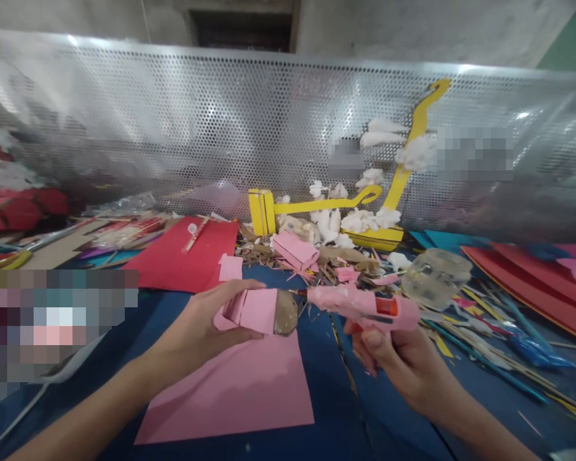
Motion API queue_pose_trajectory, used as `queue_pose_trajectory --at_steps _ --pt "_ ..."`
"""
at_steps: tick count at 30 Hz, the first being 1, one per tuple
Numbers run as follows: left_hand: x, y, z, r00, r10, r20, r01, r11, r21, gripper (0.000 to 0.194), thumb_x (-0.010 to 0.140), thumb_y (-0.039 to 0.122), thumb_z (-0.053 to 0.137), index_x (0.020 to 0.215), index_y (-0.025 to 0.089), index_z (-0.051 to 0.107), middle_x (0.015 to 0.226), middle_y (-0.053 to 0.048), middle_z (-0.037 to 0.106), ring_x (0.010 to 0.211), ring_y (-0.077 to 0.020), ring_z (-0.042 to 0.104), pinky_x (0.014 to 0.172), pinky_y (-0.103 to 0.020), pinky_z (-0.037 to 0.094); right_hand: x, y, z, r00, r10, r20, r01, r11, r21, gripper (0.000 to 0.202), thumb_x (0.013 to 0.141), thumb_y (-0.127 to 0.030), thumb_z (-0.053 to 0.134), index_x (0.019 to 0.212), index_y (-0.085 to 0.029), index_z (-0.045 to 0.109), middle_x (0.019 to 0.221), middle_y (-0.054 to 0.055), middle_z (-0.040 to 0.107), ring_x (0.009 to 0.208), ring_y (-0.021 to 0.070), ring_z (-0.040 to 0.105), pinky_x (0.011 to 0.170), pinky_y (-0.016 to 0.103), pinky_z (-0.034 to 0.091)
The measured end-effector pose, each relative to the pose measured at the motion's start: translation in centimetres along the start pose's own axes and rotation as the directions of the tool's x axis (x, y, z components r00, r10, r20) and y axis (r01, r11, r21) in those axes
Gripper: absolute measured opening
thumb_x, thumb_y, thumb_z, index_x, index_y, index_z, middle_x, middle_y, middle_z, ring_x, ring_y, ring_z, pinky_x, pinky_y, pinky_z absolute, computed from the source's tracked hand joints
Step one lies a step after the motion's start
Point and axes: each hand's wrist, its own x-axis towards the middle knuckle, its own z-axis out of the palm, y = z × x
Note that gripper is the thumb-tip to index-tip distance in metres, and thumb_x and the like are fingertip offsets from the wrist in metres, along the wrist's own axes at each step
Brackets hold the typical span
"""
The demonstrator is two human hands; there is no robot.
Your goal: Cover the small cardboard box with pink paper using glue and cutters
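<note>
Closed around a small pink paper-covered box (259,310) is my left hand (211,320), thumb below and fingers above. The box's right end is a bare brown face (286,312) with a shiny coating. My right hand (388,358) grips a pink hot glue gun (360,306) by its handle. Its nozzle points left, close to the upper edge of the brown face; whether it touches I cannot tell. Beneath the box, a pink paper sheet (240,397) lies on the blue table (336,410).
Behind, red paper (196,256) lies beside paper scraps (259,253) and a folded pink paper piece (295,251). Yellow hooked shapes (326,203) with white tufts stand against a perforated metal panel (173,128). Right are a clear block (436,278), sticks (489,365) and red sheets (532,288).
</note>
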Motion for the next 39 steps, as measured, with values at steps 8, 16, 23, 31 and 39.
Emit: queue_pose_trajectory --at_steps 8,16,23,31,39 --pt "-0.3 0.4 -0.1 1.0 0.016 0.021 -0.017 0.998 0.065 0.061 0.081 0.047 0.084 0.138 0.046 0.061 0.139 0.001 0.07 0.125 -0.0297 0.068 0.098 -0.04 0.059 -0.4 -0.2 0.1 0.999 0.029 0.023 -0.026 0.992 -0.124 0.044 0.102 -0.06 0.049 0.086 -0.021 0.063 0.06 -0.004 0.042 0.047 0.0119 0.039 0.041 0.024 0.033" --pt "-0.6 0.7 0.0 0.997 0.054 0.06 -0.059 0.994 0.096 0.06 0.088 0.036 0.081 0.141 0.045 0.055 0.142 0.005 0.067 0.127 -0.0202 0.066 0.104 -0.031 0.053 -0.1 -0.9 0.1 1.0 -0.03 -0.001 0.028 0.955 -0.294 0.052 0.102 -0.057 0.048 0.065 -0.022 0.05 0.049 -0.004 0.044 0.043 0.0105 0.04 0.041 0.023 0.032" --pt "-0.5 0.8 0.0 0.999 0.033 0.043 -0.037 0.993 0.11 0.057 0.088 0.038 0.08 0.139 0.043 0.057 0.14 0.005 0.069 0.124 -0.0201 0.068 0.103 -0.032 0.054 -0.5 -0.8 -0.1 0.999 -0.018 0.036 0.027 0.964 -0.264 0.045 0.103 -0.054 0.049 0.074 -0.021 0.057 0.052 -0.005 0.043 0.045 0.0108 0.039 0.04 0.023 0.03" --pt "-0.5 0.7 0.0 0.998 0.036 0.051 -0.042 0.991 0.123 0.058 0.087 0.042 0.081 0.14 0.04 0.057 0.141 0.001 0.068 0.125 -0.024 0.067 0.102 -0.036 0.055 -0.2 -1.0 -0.1 0.999 -0.026 0.046 0.036 0.974 -0.223 0.041 0.104 -0.053 0.048 0.086 -0.019 0.063 0.054 -0.005 0.043 0.046 0.0109 0.04 0.041 0.023 0.031" --pt "-0.4 0.7 0.0 0.998 0.044 0.046 -0.047 0.995 0.083 0.057 0.087 0.037 0.082 0.138 0.04 0.057 0.139 0.004 0.069 0.124 -0.0203 0.067 0.103 -0.032 0.053 -0.1 -1.4 -0.5 0.991 -0.051 0.121 0.078 0.969 -0.233 0.037 0.104 -0.049 0.051 0.094 -0.019 0.07 0.058 -0.005 0.041 0.051 0.0114 0.034 0.044 0.023 0.027"
